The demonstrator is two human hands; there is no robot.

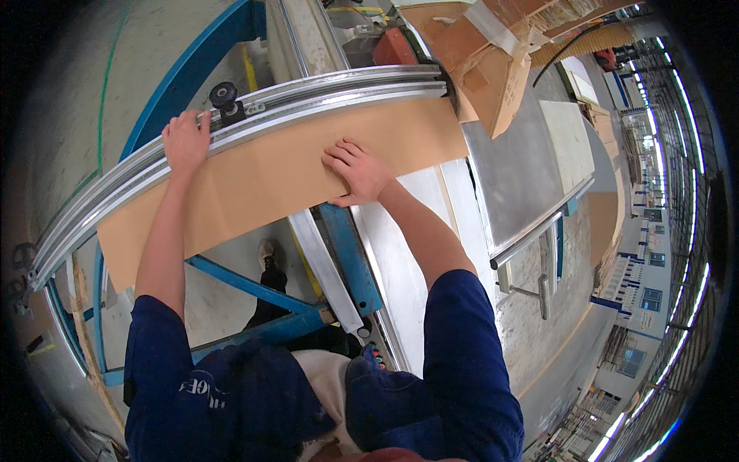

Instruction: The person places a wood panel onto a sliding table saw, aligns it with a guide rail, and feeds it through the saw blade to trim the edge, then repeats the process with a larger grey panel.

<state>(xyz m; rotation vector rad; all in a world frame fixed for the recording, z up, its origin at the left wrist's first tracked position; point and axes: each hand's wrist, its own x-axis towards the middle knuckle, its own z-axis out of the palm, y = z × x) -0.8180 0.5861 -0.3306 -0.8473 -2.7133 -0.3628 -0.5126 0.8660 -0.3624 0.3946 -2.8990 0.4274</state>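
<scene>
The board (262, 173) is laid flat along the metal rail (354, 81), and its right part is carried by the pale table (404, 223). By the right hand (360, 171) the board is pressed from above; the palm is turned down and the fingers are spread with a slight bend. The left hand (187, 146) is placed over the rail, near the black knob (223, 94), with its fingers bent over the metal; whether the rail is firmly gripped by it cannot be told.

For this holding to be done well, the far edge of the board should be pressed evenly to the rail, so that no gap is left at either end. The pressure of the right hand is best given downward and a little toward the rail, because a smooth sheet may be turned easily by a push at one place. Attention should also be given to the left end: under it mostly floor and the blue frame (254, 285) are seen, so sagging is possible there.
</scene>
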